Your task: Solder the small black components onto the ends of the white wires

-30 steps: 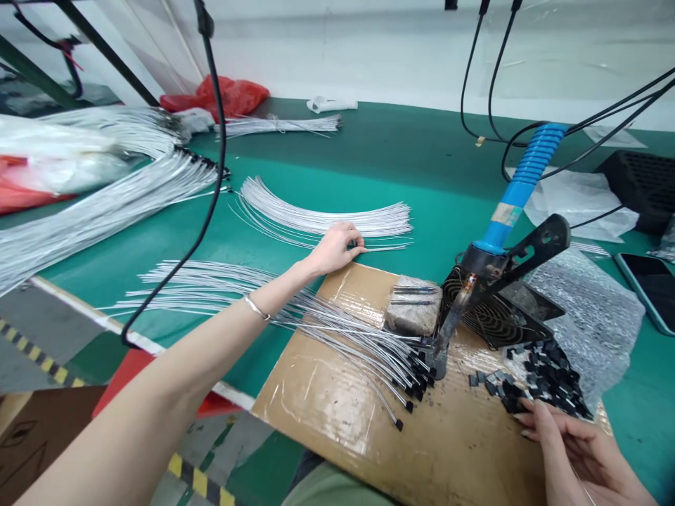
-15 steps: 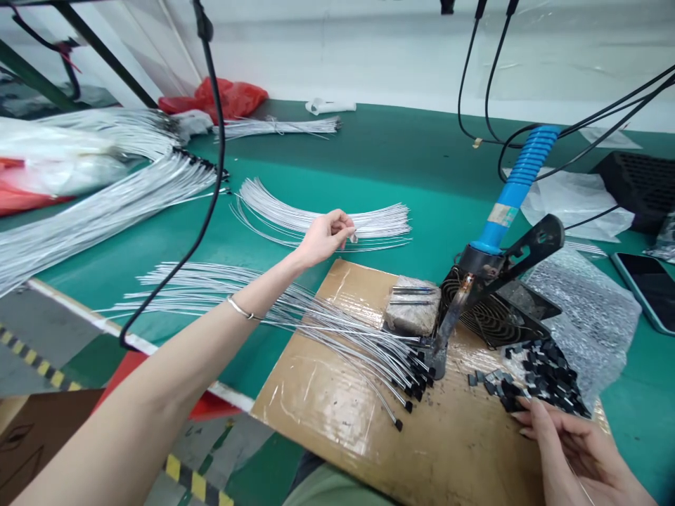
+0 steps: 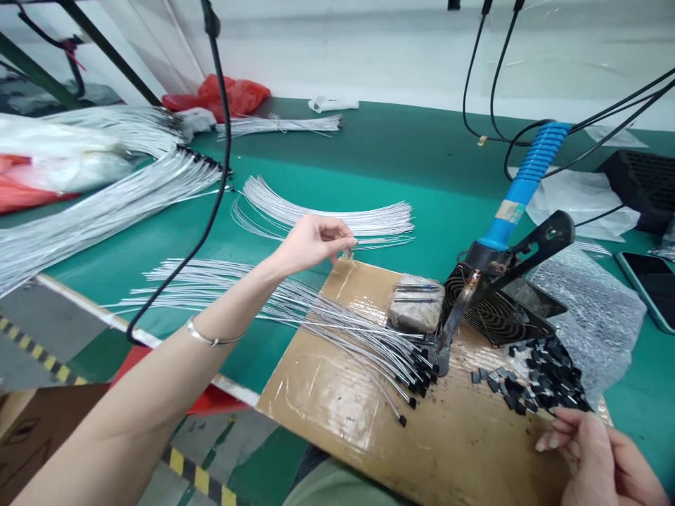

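Note:
My left hand (image 3: 313,242) hovers above the far corner of the cardboard sheet (image 3: 458,443), fingers pinched on a thin white wire taken from the curved bundle of white wires (image 3: 327,214) on the green mat. My right hand (image 3: 595,464) is at the lower right edge, fingers pinched together next to the pile of small black parts (image 3: 543,379); what it holds is hidden. A fan of wires with black tips (image 3: 342,327) lies across the cardboard. A blue-handled soldering iron (image 3: 500,232) rests in its stand, tip down.
A grey sponge block (image 3: 416,309) sits beside the iron. Large wire bundles (image 3: 105,197) lie at left. A black cable (image 3: 216,176) hangs in front. A phone (image 3: 651,284), bubble wrap (image 3: 595,316) and a black tray (image 3: 643,186) are at right. A red bag (image 3: 232,95) is behind.
My left hand rose off the wire bundle with one wire pinched and pulled back toward me. My right hand drew slightly down and away from the black parts.

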`<control>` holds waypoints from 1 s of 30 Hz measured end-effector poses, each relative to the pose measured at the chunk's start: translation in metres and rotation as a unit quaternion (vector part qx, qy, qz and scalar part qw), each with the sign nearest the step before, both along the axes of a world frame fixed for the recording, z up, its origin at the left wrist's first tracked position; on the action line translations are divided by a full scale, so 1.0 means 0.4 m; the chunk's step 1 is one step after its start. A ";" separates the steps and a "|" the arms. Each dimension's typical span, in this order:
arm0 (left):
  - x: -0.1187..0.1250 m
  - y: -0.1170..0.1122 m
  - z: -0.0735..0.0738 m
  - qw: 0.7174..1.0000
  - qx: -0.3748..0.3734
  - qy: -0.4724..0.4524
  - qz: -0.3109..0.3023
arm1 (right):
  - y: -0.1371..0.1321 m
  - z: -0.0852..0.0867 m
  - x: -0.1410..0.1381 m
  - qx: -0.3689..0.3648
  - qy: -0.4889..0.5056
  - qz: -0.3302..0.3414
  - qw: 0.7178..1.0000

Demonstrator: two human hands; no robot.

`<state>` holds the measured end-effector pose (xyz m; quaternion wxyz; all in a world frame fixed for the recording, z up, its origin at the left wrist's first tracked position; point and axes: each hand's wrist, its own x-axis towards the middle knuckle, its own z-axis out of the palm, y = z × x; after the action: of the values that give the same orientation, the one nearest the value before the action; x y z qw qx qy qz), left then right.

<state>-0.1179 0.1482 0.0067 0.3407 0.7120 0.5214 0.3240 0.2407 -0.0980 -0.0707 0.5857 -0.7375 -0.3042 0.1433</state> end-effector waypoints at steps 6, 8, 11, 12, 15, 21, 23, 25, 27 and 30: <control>0.039 0.110 -0.136 0.997 0.013 0.013 0.078 | 0.010 0.035 -0.027 -0.033 0.003 -0.036 0.999; 0.043 0.122 -0.157 0.996 0.020 0.017 0.090 | 0.008 0.035 -0.025 -0.038 -0.007 -0.032 0.999; 0.041 0.119 -0.160 0.994 0.041 0.012 0.103 | 0.006 0.031 -0.022 -0.038 -0.009 -0.030 0.999; 0.039 0.115 -0.156 0.993 0.050 0.008 0.107 | 0.005 0.030 -0.022 -0.036 -0.007 -0.033 0.999; 0.035 0.102 -0.137 0.990 0.079 -0.014 0.119 | 0.003 0.031 -0.027 -0.030 0.006 -0.037 0.999; 0.038 0.088 -0.112 0.990 0.073 -0.069 0.100 | 0.003 0.036 -0.036 -0.026 0.009 -0.039 0.999; 0.043 0.088 -0.111 0.991 0.057 -0.081 0.086 | 0.004 0.038 -0.037 -0.026 0.008 -0.038 0.999; 0.049 0.087 -0.112 0.993 0.046 -0.084 0.075 | 0.004 0.039 -0.038 -0.030 0.005 -0.038 0.999; 0.055 0.085 -0.111 0.993 0.042 -0.079 0.072 | 0.001 0.035 -0.037 -0.034 0.005 -0.042 0.999; 0.055 0.069 -0.087 0.994 0.050 -0.056 0.077 | -0.007 0.016 -0.019 -0.033 0.001 -0.052 0.998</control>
<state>-0.0957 0.1759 -0.0280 0.3074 0.6668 0.5379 0.4142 0.2333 -0.1008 -0.0643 0.5684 -0.7710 -0.2594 0.1232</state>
